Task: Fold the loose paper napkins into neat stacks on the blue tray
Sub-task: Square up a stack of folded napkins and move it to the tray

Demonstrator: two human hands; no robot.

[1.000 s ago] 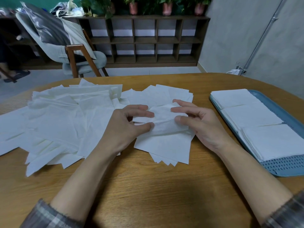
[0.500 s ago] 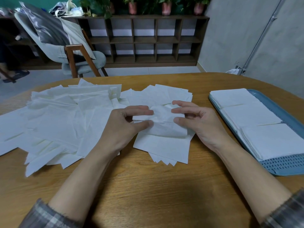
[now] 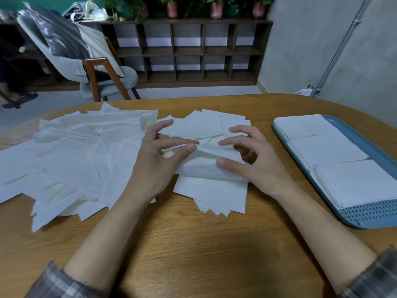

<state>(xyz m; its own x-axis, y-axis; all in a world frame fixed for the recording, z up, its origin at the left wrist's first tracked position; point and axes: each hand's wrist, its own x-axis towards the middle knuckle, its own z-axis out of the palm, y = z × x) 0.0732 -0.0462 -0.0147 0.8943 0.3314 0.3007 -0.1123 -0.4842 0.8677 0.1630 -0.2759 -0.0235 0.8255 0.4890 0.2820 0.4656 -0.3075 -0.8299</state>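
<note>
Fingers (image 3: 182,141) of the left hand (image 3: 154,168) and the right hand (image 3: 257,168) are half curled, and a single napkin (image 3: 206,168) is pinched between thumb and forefinger at each side, near the middle of the counter (image 3: 193,244). A fold is judged to be under way. Next the crease needs to be pressed flat with edges matched, and the piece carried right to the blue tray (image 3: 365,214), where three stacks (image 3: 328,147) are laid, while the loose napkins (image 3: 75,160) are spread at the left.

Grey chair (image 3: 109,82), cubby shelf (image 3: 189,53) (plants (image 3: 215,8) atop)
</note>
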